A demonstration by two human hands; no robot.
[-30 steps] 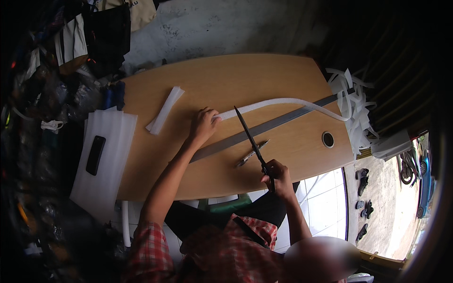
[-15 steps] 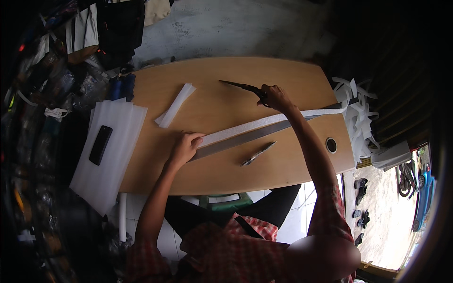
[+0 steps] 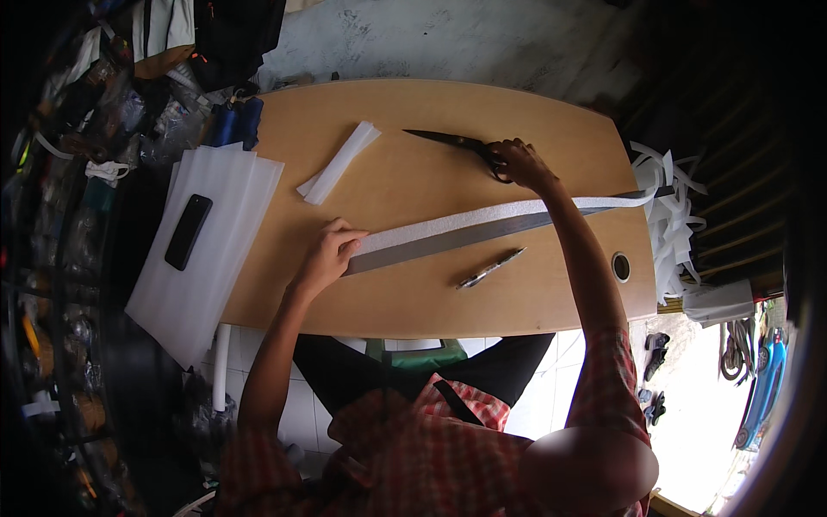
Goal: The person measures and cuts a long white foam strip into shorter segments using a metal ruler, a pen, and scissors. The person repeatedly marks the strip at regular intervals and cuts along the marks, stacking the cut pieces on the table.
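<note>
My left hand (image 3: 326,258) is closed at the left end of a long white foam strip (image 3: 457,219), the fingertips pinching its end. A long flat grey strip (image 3: 431,245) runs along the near side of the foam strip, and its left end lies under my left hand. My right hand (image 3: 521,164) grips the handles of black scissors (image 3: 448,138) beyond the foam strip. The blades look closed and point left. My right forearm crosses over both strips and hides part of them.
A pen (image 3: 491,268) lies nearer me on the wooden table (image 3: 405,310). White folded foam pieces (image 3: 338,164) lie far left. Foam sheets (image 3: 207,258) with a black phone (image 3: 188,233) overhang the left edge. Foam offcuts (image 3: 680,233) pile beyond the right edge, past a round hole (image 3: 620,267).
The whole view has shifted. Against the table, my left hand and the strips' left ends have moved slightly left and nearer. The scissors remain in my right hand and have moved a little.
</note>
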